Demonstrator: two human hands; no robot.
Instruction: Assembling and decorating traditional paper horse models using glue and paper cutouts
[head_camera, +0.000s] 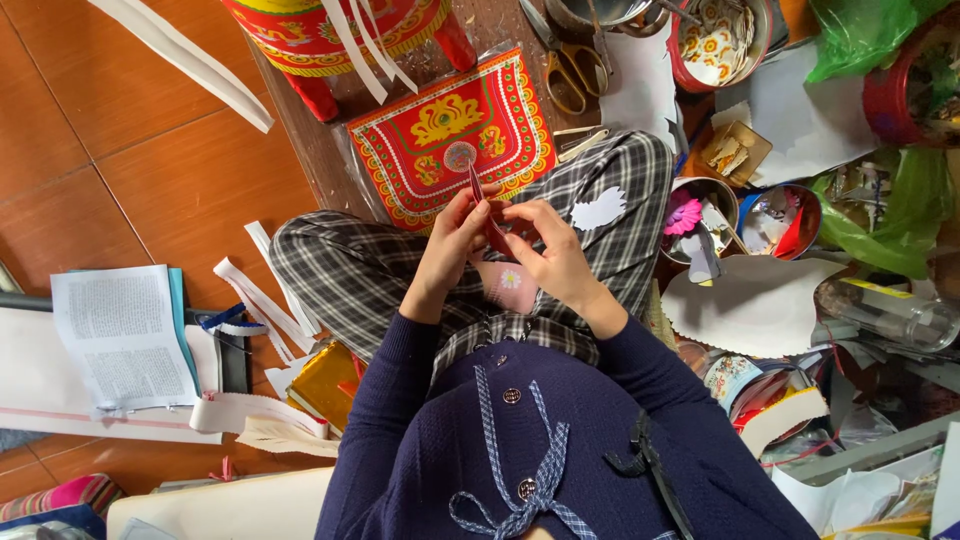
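I sit cross-legged in plaid trousers and a navy top. My left hand (447, 247) and my right hand (551, 252) meet above my lap, both pinching a narrow dark red paper piece (489, 222) that stands up between the fingertips. A pink sock with a flower (510, 284) shows just below the hands. Right beyond the hands lies a red and yellow patterned paper panel (450, 140) on a low wooden board (320, 150). A small white paper cutout (598, 208) rests on my right knee.
Scissors (565, 70) lie on the board's far end. Tins of paper scraps (778, 218), white paper sheets (750, 305), green plastic bags (900, 220) and a clear bottle (890, 312) crowd the right. White paper strips (265, 305), printed sheets (120, 335) and gold foil (322, 380) lie on the tiled floor at left.
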